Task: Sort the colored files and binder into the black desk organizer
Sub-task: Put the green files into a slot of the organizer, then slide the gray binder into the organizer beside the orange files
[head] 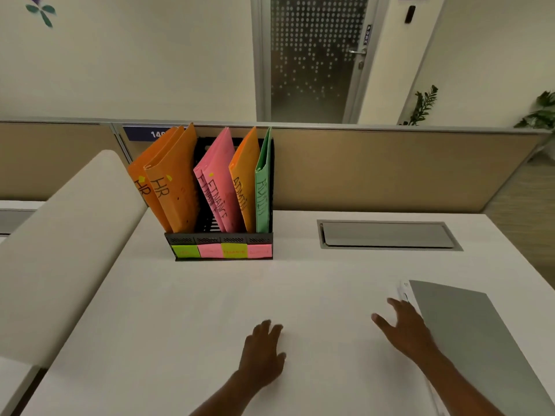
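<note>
The white counter [195,310] lies almost bare under both hands, and well ahead of them the black desk organizer [220,237] already carries every colored file, grouped upright by label so each name reads from the front: two orange HR files [168,187], pink Finance files [220,187], an orange Admin file [244,181] and the green binder [263,190]. The left hand [264,352] rests flat, its grip wide and empty; the right hand [405,328], fingers spread and holding nothing, sits just left of a grey folder [480,349], so the sorting looks done

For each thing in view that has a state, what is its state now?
Black desk organizer: upright, filled.
Orange HR files: inside, leaning left.
Pink finance files: inside, leaning.
Green file: inside, upright.
Left hand: empty, on the desk.
Right hand: open, empty.
Door: closed.
</note>
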The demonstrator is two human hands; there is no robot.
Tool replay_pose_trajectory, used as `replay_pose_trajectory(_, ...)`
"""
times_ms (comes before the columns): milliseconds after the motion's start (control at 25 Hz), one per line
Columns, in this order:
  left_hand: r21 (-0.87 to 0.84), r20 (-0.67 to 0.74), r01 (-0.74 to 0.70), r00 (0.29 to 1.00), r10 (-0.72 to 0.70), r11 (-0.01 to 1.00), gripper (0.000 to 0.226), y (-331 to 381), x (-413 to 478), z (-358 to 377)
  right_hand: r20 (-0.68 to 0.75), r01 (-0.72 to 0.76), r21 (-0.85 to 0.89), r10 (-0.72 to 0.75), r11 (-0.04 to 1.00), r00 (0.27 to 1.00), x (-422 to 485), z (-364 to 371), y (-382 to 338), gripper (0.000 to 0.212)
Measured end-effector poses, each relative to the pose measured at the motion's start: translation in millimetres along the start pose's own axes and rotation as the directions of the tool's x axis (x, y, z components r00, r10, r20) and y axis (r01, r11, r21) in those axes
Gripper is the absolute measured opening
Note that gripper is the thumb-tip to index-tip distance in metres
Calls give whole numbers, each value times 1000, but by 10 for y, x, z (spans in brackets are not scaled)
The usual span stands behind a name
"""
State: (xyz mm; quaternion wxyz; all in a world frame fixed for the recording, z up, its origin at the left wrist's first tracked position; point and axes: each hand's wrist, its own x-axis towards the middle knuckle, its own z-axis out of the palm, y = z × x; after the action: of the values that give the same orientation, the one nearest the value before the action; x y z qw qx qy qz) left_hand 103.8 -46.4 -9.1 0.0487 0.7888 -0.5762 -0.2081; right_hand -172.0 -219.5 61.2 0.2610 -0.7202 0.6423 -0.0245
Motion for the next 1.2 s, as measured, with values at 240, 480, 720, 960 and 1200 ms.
replay_pose_trajectory(240,99,15,-3,1000,1,995,69,-46,-258,294,31,-238,-256,254,937,967,-370,50,850,92)
replay_pose_trajectory(480,85,-4,20,1000,-20,996,70,31,-271,288,110,-149,-332,195,931,975,-471,131,785,93)
replay_pose_trajectory(720,77,12,67,998,-68,995,70,116,-295,335,160,42,-393,24,918,987,-660,440,429,88)
replay_pose_trajectory(960,-33,-12,135,991,-136,990,62,161,-356,368,321,282,-311,-179,908,930,-1027,914,-215,85)
replay_pose_trajectory(1200,-212,-54,216,971,-232,953,50,193,-426,417,330,361,-43,-328,931,885,-1033,922,-321,78)
